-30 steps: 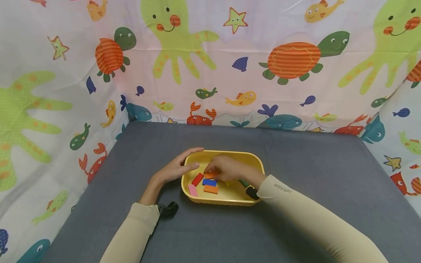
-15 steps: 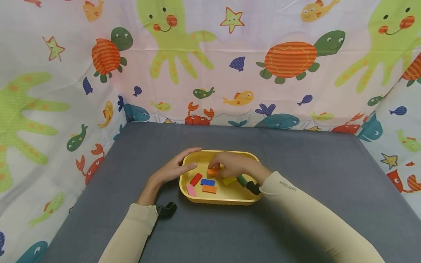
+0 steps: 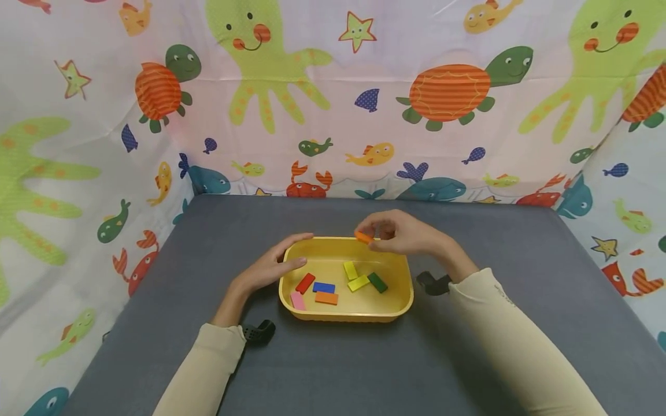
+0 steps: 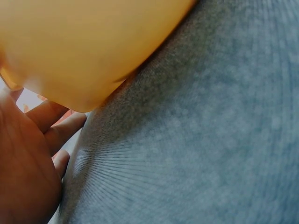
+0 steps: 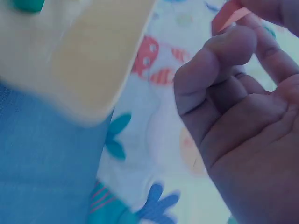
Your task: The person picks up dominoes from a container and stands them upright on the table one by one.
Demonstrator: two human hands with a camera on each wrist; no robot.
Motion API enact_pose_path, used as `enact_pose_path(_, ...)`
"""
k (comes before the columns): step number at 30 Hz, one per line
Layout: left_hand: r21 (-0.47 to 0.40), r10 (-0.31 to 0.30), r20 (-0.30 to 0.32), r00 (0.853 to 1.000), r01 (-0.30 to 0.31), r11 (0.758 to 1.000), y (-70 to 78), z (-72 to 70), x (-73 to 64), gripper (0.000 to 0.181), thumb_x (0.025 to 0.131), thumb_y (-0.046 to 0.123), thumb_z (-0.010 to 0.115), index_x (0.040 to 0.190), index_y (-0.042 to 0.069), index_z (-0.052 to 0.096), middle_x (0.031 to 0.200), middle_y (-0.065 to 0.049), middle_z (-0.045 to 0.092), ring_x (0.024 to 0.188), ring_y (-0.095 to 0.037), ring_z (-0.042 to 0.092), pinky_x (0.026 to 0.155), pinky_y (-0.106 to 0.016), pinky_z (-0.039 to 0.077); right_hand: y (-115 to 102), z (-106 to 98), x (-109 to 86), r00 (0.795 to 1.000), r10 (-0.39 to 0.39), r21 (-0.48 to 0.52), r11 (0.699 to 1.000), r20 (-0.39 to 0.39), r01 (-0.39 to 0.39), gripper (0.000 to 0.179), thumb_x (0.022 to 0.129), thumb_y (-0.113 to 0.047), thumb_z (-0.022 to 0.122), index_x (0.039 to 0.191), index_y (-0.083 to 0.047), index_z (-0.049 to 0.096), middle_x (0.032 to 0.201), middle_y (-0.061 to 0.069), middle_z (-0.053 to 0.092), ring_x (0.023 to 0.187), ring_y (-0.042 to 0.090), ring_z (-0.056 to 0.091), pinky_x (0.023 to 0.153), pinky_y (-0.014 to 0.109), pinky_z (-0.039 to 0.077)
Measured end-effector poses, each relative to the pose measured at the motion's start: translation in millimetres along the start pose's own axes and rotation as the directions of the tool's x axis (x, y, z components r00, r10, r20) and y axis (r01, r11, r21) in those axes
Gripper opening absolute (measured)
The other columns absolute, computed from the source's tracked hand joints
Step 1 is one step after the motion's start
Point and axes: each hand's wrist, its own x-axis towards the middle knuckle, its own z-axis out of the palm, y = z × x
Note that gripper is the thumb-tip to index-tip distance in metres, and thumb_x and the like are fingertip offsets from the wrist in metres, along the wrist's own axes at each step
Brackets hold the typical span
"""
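A yellow plastic basin [image 3: 343,317] stands on the grey cloth. My left hand [image 3: 267,267] rests along its left rim, thumb over the inside edge and fingers on the outer wall; in the left wrist view the hand [image 4: 28,158] lies against the basin's wall [image 4: 93,51]. Above the far right rim, my right hand [image 3: 408,234] pinches an orange block [image 3: 363,237] between thumb and fingers. In the right wrist view that orange block [image 5: 229,17] shows at the fingertips. Inside the basin lie a red block [image 3: 305,282], a blue block [image 3: 324,287] and another orange block [image 3: 326,298].
Also in the basin are a pink block [image 3: 298,300], two yellow blocks [image 3: 358,283] and a green block [image 3: 377,282]. Dark bands [image 3: 259,331] sit at both wrists. A sea-animal curtain [image 3: 322,104] hangs behind and beside the grey table [image 3: 343,370].
My right hand has lifted the orange block out of the basin, up and to the right over the far rim. The left hand stays at the left rim.
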Motion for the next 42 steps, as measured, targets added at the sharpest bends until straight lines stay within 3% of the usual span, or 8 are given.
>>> enact_pose_path(4,-0.001,-0.004,0.003,1.000,0.004,1.000,0.6,0.0,-0.3,0.058,0.100,0.032,0.061,0.153,0.040,0.039,0.160,0.003,0.039,0.141,-0.027,0.046,0.118,-0.055,0.038,26,-15,-19.5,0.992,0.041,0.119,0.993,-0.122,-0.026,0.029,0.095,-0.015,0.070,0.124,-0.016,0.069,0.114,0.010,0.067,0.083,0.030,0.064,0.072,0.031,0.056)
enact_pose_path(9,0.003,-0.002,0.002,1.000,0.002,1.000,1.3,-0.3,-0.9,0.059,0.099,0.035,0.063,0.153,0.040,0.039,0.160,0.004,0.039,0.141,-0.027,0.046,0.117,-0.055,0.040,69,-23,-42.8,0.953,0.147,0.224,0.971,-0.264,-0.088,0.029,0.097,-0.019,0.069,0.125,-0.012,0.064,0.115,0.008,0.064,0.082,0.022,0.064,0.067,0.031,0.055)
enact_pose_path(13,0.012,0.001,-0.002,1.000,-0.001,1.000,0.5,-0.1,-0.7,0.060,0.098,0.039,0.064,0.153,0.041,0.039,0.161,0.004,0.038,0.144,-0.027,0.043,0.118,-0.058,0.037,97,-23,-59.5,0.920,0.244,0.263,0.951,-0.307,-0.165,0.031,0.097,-0.018,0.068,0.124,-0.005,0.060,0.112,0.009,0.061,0.074,0.022,0.059,0.062,0.031,0.052)
enact_pose_path(17,0.011,-0.001,-0.004,1.000,0.001,1.000,1.2,0.3,-1.1,0.059,0.098,0.038,0.064,0.152,0.041,0.039,0.161,0.005,0.037,0.145,-0.027,0.041,0.119,-0.060,0.035,117,-20,-72.8,0.901,0.314,0.242,0.939,-0.301,-0.246,0.033,0.096,-0.018,0.069,0.123,-0.002,0.059,0.112,0.012,0.061,0.070,0.017,0.058,0.059,0.028,0.049)
enact_pose_path(22,0.004,0.005,0.002,1.000,-0.005,1.000,1.7,0.9,-1.3,0.060,0.099,0.034,0.063,0.154,0.039,0.039,0.161,0.002,0.038,0.142,-0.028,0.045,0.117,-0.057,0.039,132,-19,-83.0,0.899,0.348,0.205,0.932,-0.268,-0.300,0.032,0.094,-0.019,0.072,0.120,-0.003,0.062,0.114,0.018,0.063,0.063,0.010,0.054,0.056,0.027,0.048)
enact_pose_path(33,0.010,0.005,-0.001,1.000,-0.005,1.000,1.4,-0.8,-1.8,0.060,0.100,0.033,0.062,0.154,0.037,0.038,0.162,0.001,0.037,0.144,-0.030,0.042,0.117,-0.058,0.039,142,-12,-91.2,0.921,0.315,0.159,0.946,-0.230,-0.284,0.030,0.090,-0.019,0.078,0.117,-0.008,0.068,0.116,0.018,0.067,0.065,0.011,0.057,0.057,0.027,0.050)
enact_pose_path(42,0.011,0.015,0.001,1.000,-0.015,1.000,0.7,0.0,0.6,0.061,0.099,0.036,0.063,0.154,0.036,0.039,0.161,0.000,0.037,0.144,-0.029,0.043,0.117,-0.057,0.039,145,-11,-93.1,0.921,0.317,0.165,0.944,-0.225,-0.285,0.030,0.090,-0.016,0.078,0.116,-0.007,0.067,0.115,0.018,0.066,0.066,0.012,0.057,0.057,0.027,0.050)
